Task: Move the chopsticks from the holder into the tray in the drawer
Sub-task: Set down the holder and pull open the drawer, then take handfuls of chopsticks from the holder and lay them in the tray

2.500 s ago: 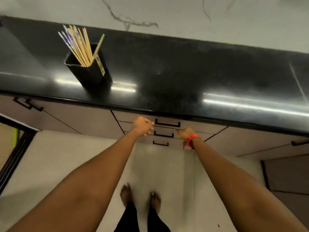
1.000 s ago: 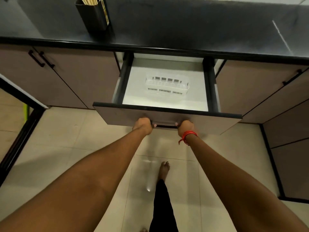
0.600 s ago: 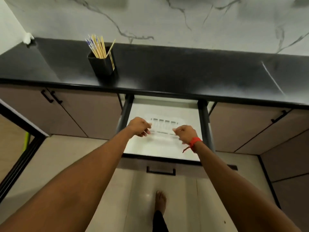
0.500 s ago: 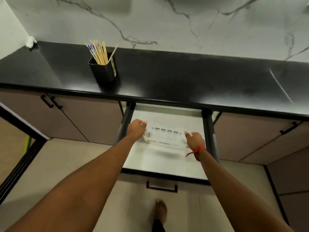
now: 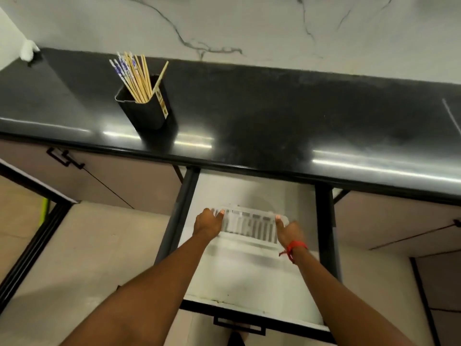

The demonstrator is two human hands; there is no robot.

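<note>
Several chopsticks (image 5: pixel 134 76) stand fanned in a black holder (image 5: pixel 146 112) on the black countertop (image 5: pixel 274 116), at its left. Below the counter the drawer (image 5: pixel 249 278) is pulled out, white inside. A white slotted tray (image 5: pixel 249 227) lies in it near the back and looks blurred. My left hand (image 5: pixel 208 224) grips the tray's left end. My right hand (image 5: pixel 289 233), with a red thread on the wrist, grips its right end.
Closed cabinet doors with black handles (image 5: pixel 64 158) flank the drawer on both sides. A marble wall rises behind the counter. A white object (image 5: pixel 28 49) sits at the counter's far left corner. Beige floor tiles lie below.
The drawer went from shut to pulled out. Both hands left its handle, reached inside and took hold of the tray's ends; the tray has shifted slightly.
</note>
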